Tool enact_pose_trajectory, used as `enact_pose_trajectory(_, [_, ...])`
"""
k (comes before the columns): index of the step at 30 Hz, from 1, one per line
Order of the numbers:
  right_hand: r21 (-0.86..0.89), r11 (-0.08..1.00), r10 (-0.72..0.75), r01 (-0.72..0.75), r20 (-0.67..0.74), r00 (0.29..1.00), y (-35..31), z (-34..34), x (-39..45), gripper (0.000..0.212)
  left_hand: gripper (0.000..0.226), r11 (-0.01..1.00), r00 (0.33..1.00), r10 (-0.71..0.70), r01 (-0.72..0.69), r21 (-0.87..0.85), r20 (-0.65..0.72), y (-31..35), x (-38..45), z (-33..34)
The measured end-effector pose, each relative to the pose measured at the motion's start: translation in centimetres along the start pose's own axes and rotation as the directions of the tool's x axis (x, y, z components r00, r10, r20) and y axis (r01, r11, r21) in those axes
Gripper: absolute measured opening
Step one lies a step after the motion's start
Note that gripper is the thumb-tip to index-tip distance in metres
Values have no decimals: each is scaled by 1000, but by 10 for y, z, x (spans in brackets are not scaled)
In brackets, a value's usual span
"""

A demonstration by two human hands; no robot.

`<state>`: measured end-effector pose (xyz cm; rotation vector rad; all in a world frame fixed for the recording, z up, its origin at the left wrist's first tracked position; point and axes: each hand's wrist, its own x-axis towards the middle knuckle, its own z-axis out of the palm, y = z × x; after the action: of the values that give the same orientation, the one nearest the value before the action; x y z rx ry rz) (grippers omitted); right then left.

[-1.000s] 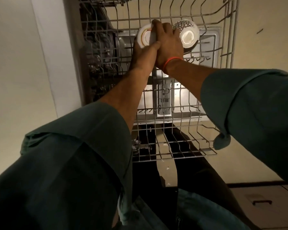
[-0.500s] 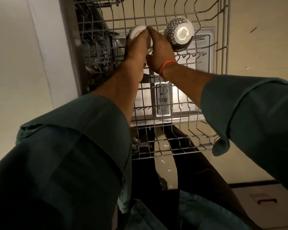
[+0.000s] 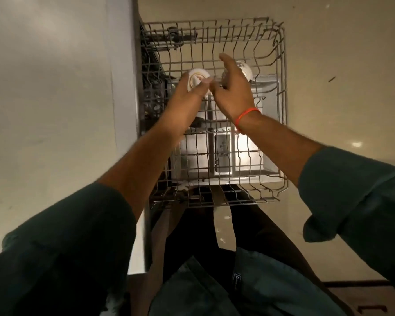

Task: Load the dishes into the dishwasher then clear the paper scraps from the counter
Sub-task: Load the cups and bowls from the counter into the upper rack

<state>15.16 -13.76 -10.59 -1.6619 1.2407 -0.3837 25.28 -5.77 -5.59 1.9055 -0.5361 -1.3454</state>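
A pulled-out wire dishwasher rack (image 3: 281, 124) fills the middle of the view. A small white bowl with a gold rim (image 3: 197, 78) sits upside down at the rack's far left, and my left hand (image 3: 189, 94) grips its near side. To the right, my right hand (image 3: 233, 87) hovers with fingers spread and nothing in it, just in front of a patterned bowl (image 3: 244, 68) that it partly hides. That bowl also rests upside down in the rack.
The open dishwasher door (image 3: 269, 160) lies below the rack, with a detergent compartment (image 3: 222, 153) in its middle. A pale counter edge (image 3: 121, 87) and the dishwasher's opening run along the left. Tiled floor (image 3: 340, 76) lies to the right. My legs stand at the rack's near end.
My right hand has let go of the white bowl and opened, drifting right. The left hand stays on the bowl. The camera has tilted, showing the rack's far edge.
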Motion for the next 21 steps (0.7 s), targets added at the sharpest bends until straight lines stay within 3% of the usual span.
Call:
enact_pose_trajectory(3, [62, 998, 2, 0, -38, 999, -33, -22, -17, 58, 66, 998, 997, 53, -52, -30, 51, 14, -45, -6])
enact_pose_trajectory(6, [152, 988, -16, 22, -36, 999, -62, -38, -37, 56, 73, 994, 997, 81, -79, -76, 13, 26, -83, -10])
enact_pose_trajectory(16, [312, 948, -119, 64, 161, 980, -136, -56, -94, 51, 70, 978, 954, 153, -184, -100, -259, 55, -163, -14])
enact_pose_trajectory(21, [355, 932, -195, 78, 308, 931, -156, -61, -119, 50, 67, 963, 901, 107, -199, -180, -421, 44, -216, -21])
